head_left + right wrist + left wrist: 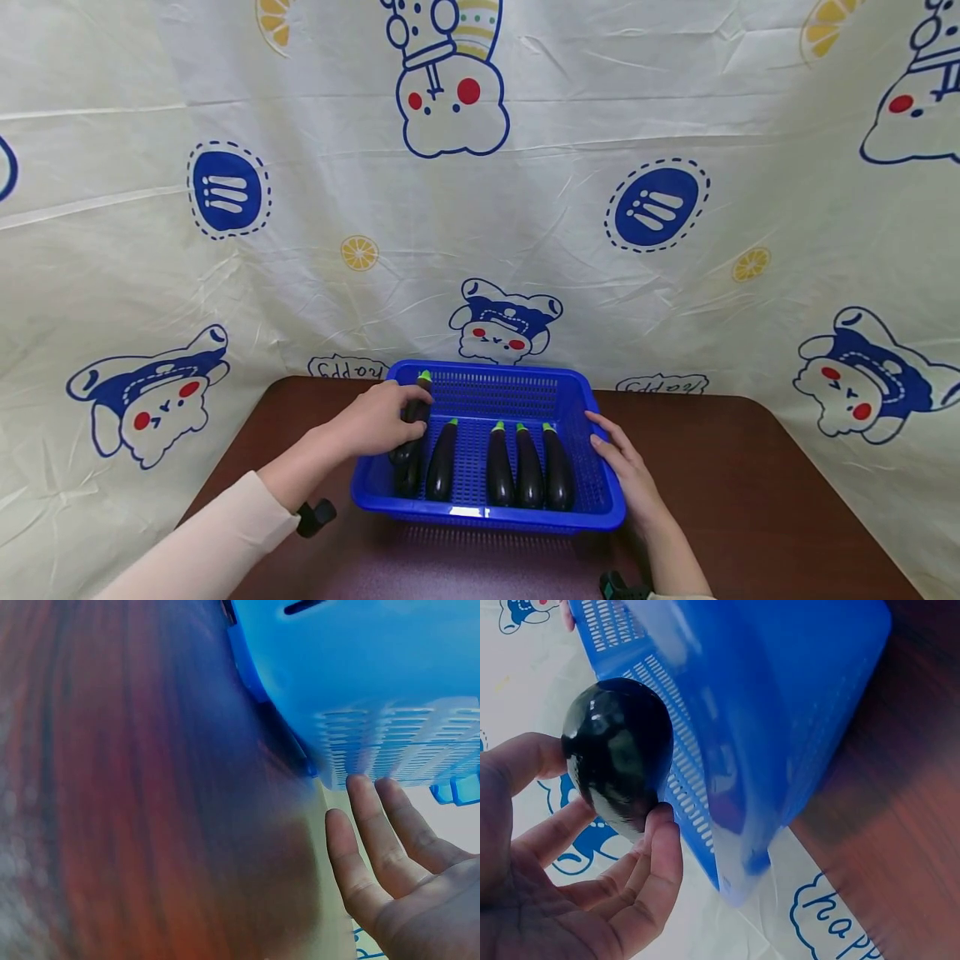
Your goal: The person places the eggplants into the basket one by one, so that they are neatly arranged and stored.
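In the head view my left hand [381,419] holds a dark, glossy eggplant [415,410] by its sides, over the left end of a blue plastic basket [480,521]. The left wrist view shows the rounded end of that eggplant [619,750] between thumb and fingers. Under it lies another eggplant [407,481], partly hidden. A single eggplant [442,462] rests just to the right, and three more, the middle one [529,471] among them, lie side by side at the right. My right hand [630,471] rests at the basket's right rim, its straight fingers [382,840] against the outer wall.
The basket stands on a dark brown wooden table [712,492]. Behind the table hangs a pale printed sheet [540,208] with cartoon figures and orange slices, close to the basket's far side.
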Demonstrator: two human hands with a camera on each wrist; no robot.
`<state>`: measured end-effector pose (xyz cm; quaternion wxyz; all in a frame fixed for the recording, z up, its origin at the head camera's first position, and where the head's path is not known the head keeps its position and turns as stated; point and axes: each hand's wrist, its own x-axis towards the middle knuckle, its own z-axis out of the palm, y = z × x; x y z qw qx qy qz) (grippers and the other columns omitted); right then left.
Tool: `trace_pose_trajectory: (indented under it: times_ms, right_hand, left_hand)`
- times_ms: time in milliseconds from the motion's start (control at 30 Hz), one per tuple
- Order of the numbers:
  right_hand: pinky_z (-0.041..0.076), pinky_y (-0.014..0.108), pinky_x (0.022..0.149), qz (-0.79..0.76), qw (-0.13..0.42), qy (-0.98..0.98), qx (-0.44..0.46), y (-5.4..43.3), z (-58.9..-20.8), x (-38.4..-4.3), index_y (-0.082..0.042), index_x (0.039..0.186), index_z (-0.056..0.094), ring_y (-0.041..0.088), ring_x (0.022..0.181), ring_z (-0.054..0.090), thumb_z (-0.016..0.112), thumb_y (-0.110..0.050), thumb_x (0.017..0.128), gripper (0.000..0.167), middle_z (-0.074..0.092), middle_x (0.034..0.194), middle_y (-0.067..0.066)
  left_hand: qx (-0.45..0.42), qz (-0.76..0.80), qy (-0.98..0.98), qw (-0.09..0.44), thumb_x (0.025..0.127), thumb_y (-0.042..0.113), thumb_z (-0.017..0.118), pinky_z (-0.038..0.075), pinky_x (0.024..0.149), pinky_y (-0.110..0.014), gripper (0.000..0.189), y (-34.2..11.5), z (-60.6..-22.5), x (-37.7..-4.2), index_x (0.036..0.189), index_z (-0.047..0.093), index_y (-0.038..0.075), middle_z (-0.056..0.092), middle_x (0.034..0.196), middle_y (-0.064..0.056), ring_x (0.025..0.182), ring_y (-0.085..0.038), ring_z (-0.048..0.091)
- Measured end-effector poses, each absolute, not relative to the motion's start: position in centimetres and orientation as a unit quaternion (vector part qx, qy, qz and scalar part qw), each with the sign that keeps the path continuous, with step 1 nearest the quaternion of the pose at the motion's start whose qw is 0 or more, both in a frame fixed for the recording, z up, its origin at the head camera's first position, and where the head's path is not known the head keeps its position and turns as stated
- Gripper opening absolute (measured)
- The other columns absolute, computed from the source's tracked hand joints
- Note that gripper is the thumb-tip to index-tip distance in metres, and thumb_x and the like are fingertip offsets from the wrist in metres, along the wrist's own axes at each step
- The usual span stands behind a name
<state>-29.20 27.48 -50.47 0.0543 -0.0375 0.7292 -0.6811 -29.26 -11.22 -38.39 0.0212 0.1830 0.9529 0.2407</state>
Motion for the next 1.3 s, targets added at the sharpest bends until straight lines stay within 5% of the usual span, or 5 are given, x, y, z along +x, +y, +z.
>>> trace_pose_trajectory:
  times_ms: [367,1033,1300]
  right_hand:
    - [0.060,0.040,0.088,-0.687,0.054,0.723,-0.047,27.0,-50.0,-29.6,-0.025,0.160,0.035,0.025,0.118,0.063,0.047,-0.042,0.110,0.054,0.037,0.159,0.014]
    - [0.058,0.041,0.090,-0.686,0.061,0.725,-0.025,27.0,-50.1,-29.1,-0.025,0.161,0.033,0.030,0.123,0.059,0.044,-0.042,0.111,0.054,0.035,0.163,0.014]
    - [0.060,0.044,0.090,-0.690,0.063,0.720,-0.024,27.1,-50.3,-29.2,-0.028,0.161,0.034,0.029,0.122,0.060,0.045,-0.044,0.110,0.054,0.036,0.161,0.012]
  left_hand:
    - [0.163,0.255,0.953,0.033,0.092,0.024,0.077,0.041,0.069,-0.035,0.038,-10.0,-39.2,-28.6,0.129,0.071,0.019,0.061,0.103,-0.005,0.089,-0.020,0.050]
    - [0.182,0.267,0.944,0.061,0.083,0.028,0.083,0.047,0.069,-0.037,0.055,-7.1,-41.2,-28.1,0.135,0.067,0.018,0.060,0.109,-0.011,0.086,-0.023,0.053]
    - [0.177,0.252,0.949,0.065,0.082,0.031,0.086,0.054,0.087,-0.048,0.061,-5.7,-42.2,-28.4,0.138,0.065,0.017,0.062,0.120,-0.014,0.099,-0.026,0.057]
